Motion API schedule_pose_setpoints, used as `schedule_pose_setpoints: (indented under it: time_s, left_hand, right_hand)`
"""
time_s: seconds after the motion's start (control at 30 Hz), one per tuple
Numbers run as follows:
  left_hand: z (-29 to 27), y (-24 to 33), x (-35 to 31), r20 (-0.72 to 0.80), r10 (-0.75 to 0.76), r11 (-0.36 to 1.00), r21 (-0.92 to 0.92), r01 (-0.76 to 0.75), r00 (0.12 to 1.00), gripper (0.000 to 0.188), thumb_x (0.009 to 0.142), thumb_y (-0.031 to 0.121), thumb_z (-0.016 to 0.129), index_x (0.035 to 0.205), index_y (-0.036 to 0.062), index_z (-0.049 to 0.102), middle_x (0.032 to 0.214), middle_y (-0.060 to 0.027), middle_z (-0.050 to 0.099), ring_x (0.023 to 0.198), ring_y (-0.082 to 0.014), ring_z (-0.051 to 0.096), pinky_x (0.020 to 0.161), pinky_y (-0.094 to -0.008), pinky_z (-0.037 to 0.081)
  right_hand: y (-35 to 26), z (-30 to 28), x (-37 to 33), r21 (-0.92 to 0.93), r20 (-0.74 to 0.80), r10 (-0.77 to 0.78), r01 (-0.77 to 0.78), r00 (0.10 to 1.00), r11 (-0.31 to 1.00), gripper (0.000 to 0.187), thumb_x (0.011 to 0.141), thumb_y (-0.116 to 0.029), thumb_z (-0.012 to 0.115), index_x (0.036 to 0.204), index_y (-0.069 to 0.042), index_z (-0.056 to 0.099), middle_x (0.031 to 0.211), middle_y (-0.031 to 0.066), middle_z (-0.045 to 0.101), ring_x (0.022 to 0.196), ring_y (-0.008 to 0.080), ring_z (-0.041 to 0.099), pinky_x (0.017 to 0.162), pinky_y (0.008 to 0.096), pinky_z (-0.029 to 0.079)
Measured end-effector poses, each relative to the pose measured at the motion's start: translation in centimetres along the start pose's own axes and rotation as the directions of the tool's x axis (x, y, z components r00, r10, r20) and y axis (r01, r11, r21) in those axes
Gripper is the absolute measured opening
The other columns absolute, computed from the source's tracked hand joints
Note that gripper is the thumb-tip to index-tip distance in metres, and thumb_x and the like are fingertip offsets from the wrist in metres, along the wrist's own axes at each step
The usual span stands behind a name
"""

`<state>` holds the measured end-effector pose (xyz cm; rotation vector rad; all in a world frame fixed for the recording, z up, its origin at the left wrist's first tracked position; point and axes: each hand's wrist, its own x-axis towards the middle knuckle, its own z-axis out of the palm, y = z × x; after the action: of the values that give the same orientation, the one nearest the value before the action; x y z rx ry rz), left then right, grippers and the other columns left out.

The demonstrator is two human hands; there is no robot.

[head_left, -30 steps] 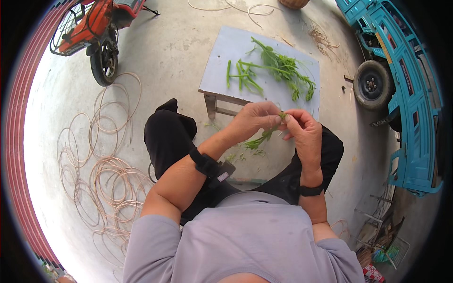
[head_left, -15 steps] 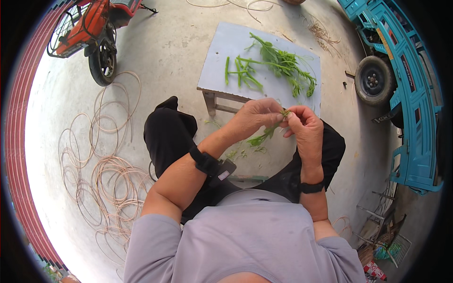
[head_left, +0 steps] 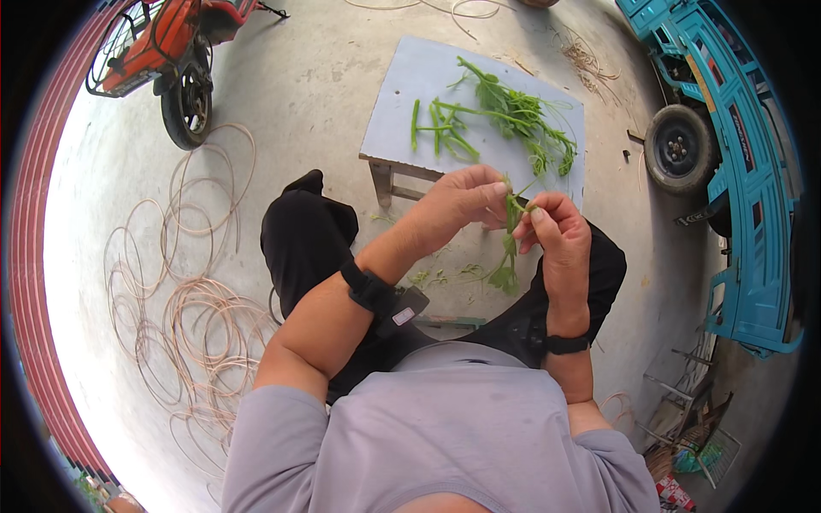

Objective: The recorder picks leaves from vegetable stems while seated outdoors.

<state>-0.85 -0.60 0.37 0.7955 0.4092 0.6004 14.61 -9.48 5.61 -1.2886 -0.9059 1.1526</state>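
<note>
Between my hands, above the gap between my knees, is a green leafy vine shoot (head_left: 510, 244) with its leaves hanging down. My left hand (head_left: 473, 195) is closed, pinching the shoot near its top. My right hand (head_left: 554, 227) is closed too, thumb and fingertips on a thin stem of the same shoot. Just beyond, on a low grey-blue table (head_left: 402, 77), lies a heap of leafy vine shoots (head_left: 522, 115). To its left are several short cut green stems (head_left: 445, 130).
Scraps of greens (head_left: 436, 278) lie on the concrete floor between my feet. Loose coils of thin cane or wire (head_left: 205, 325) spread over the floor at left. A red motorbike (head_left: 162, 51) stands far left, a blue three-wheeled truck (head_left: 744, 188) at right. Folded metal chairs (head_left: 693, 402) lean below it.
My hands have moved slightly apart, the right a little lower and to the right. The shoot now hangs straighter and longer between them, its leaves lower than before.
</note>
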Motion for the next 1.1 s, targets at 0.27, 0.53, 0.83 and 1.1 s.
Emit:
schedule_pose_setpoints:
  time_s: [0.27, 0.53, 0.83, 1.1]
  left_hand:
    - [-0.4, 0.5, 0.0, -0.040, 0.000, 0.984, -0.180, -0.008, 0.999, 0.014, 0.094, 0.021, 0.055, 0.097, 0.0075, 0.057, 0.084, 0.0001, 0.060, 0.076, -0.0095, 0.058, 0.070, -0.0252, 0.049]
    - [-0.7, 0.3, 0.2, -0.074, -0.020, 0.973, -0.230, 0.002, 0.997, 0.013, 0.094, 0.018, 0.055, 0.099, 0.0062, 0.057, 0.086, -0.0009, 0.061, 0.076, -0.0092, 0.059, 0.069, -0.0243, 0.049]
    - [-1.1, 0.4, -0.1, -0.065, 0.000, 0.975, -0.222, -0.014, 0.998, 0.013, 0.094, 0.019, 0.055, 0.098, 0.0068, 0.058, 0.087, -0.0008, 0.062, 0.077, -0.0085, 0.059, 0.070, -0.0234, 0.049]
    - [-0.5, 0.6, -0.1, 0.044, -0.038, 0.993, -0.106, 0.043, 0.998, 0.015, 0.093, 0.022, 0.057, 0.096, 0.0067, 0.058, 0.086, -0.0009, 0.062, 0.075, -0.0082, 0.059, 0.070, -0.0243, 0.050]
  right_hand:
    - [-1.6, 0.2, -0.4, 0.059, 0.122, -0.064, 0.057, 0.991, 0.997, 0.009, 0.090, -0.006, 0.052, 0.096, -0.001, 0.056, 0.093, 0.0100, 0.060, 0.076, 0.0129, 0.062, 0.060, 0.0239, 0.051]
    - [-3.4, -0.8, -1.2, 0.234, 0.281, -0.235, 0.171, 0.931, 0.957, 0.005, 0.087, -0.005, 0.052, 0.091, -0.002, 0.052, 0.087, 0.0129, 0.059, 0.073, 0.0200, 0.063, 0.058, 0.0293, 0.054]
    - [-5.7, -2.2, -2.3, 0.054, 0.452, -0.065, 0.046, 0.889, 0.997, 0.020, 0.089, -0.020, 0.061, 0.090, 0.000, 0.058, 0.072, 0.0085, 0.062, 0.054, 0.0111, 0.055, 0.047, 0.0210, 0.043]
    - [-1.5, 0.6, 0.3, -0.115, -0.007, 0.086, -0.086, 0.996, 0.990, 0.019, 0.087, -0.014, 0.066, 0.103, -0.005, 0.062, 0.080, -0.0022, 0.059, 0.058, 0.0025, 0.052, 0.049, 0.0163, 0.040]
